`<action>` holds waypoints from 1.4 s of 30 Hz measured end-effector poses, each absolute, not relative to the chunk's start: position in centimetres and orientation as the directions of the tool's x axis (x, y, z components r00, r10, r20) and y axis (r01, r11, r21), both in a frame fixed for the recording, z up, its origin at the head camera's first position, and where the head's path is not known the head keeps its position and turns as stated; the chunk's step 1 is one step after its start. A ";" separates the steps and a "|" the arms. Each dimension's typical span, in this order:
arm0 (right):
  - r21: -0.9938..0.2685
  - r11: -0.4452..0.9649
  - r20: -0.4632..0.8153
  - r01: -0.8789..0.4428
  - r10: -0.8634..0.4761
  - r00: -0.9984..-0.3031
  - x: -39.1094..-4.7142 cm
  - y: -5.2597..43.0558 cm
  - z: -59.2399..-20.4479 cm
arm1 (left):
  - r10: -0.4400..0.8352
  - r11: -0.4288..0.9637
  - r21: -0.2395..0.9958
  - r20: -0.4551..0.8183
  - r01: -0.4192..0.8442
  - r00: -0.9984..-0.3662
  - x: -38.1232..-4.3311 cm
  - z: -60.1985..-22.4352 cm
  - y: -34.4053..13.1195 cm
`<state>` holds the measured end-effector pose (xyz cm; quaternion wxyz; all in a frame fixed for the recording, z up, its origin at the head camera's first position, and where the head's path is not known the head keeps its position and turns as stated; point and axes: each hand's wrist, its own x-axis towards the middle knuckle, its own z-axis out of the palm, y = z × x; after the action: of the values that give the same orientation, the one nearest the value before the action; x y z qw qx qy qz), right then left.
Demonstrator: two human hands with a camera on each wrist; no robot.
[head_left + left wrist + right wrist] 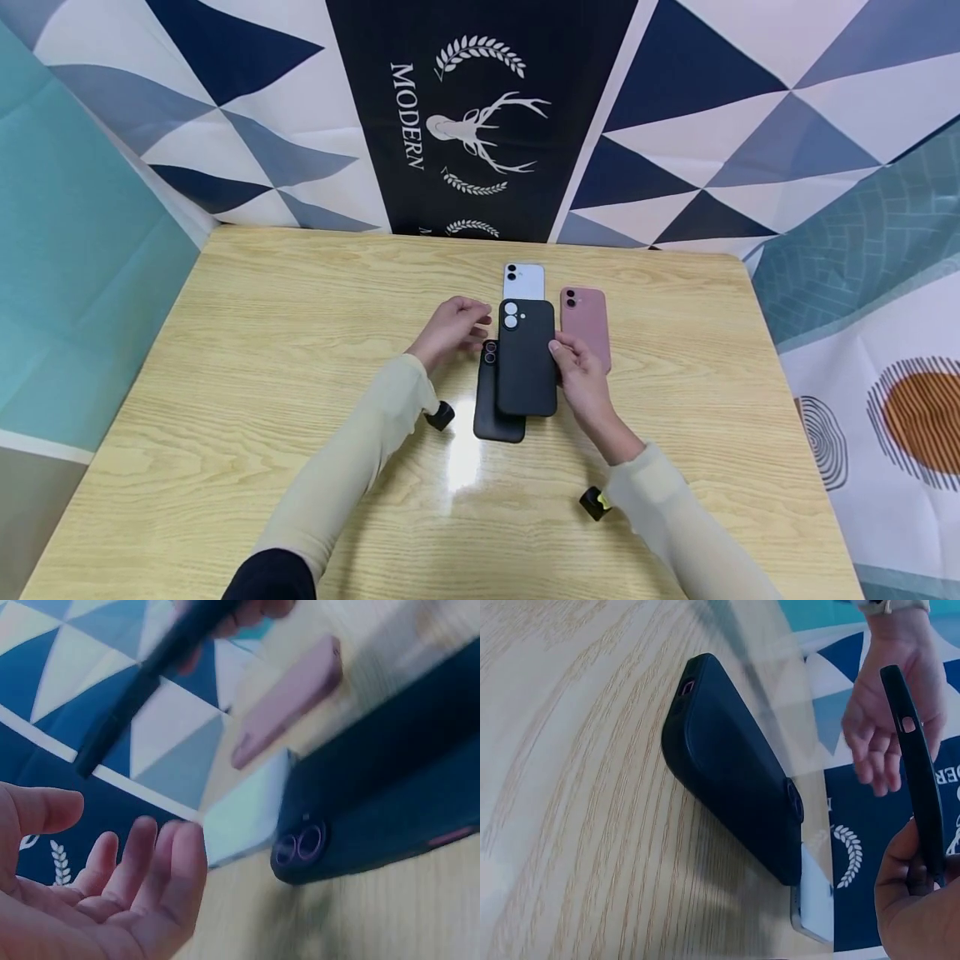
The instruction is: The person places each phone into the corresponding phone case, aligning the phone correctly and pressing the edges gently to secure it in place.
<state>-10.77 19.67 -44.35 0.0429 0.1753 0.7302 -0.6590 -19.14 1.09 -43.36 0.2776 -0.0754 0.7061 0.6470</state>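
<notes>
My right hand [585, 385] holds a thin black phone case [527, 367] by its right edge, raised above the table. Pale colour shows through the case's camera holes. Below it, partly covered, a phone in a black case [498, 427] lies with its lenses up. To the left, my left hand [453, 327] is held palm up with loosely bent fingers and nothing in it; the left wrist view shows this hand [112, 900] apart from the held case [150, 675]. A white phone [525, 283] lies behind, and a pink phone [590, 321] is on the right.
The wooden table [262, 333] meets a patterned cloth [300, 100] at its back edge. A small black block [440, 415] hangs by the left cuff, and another black block [595, 503] by the right cuff.
</notes>
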 end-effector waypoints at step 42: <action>-0.946 0.031 -0.304 0.324 0.271 -0.913 -9.7 23.5 -45.3 | -0.079 0.883 0.383 -0.448 -0.271 -0.891 -25.2 -45.9 12.1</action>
<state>-9.66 23.52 -45.30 0.0200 0.2071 0.7176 -0.6646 -25.18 12.10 -45.85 0.2150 -0.0923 0.9462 0.2234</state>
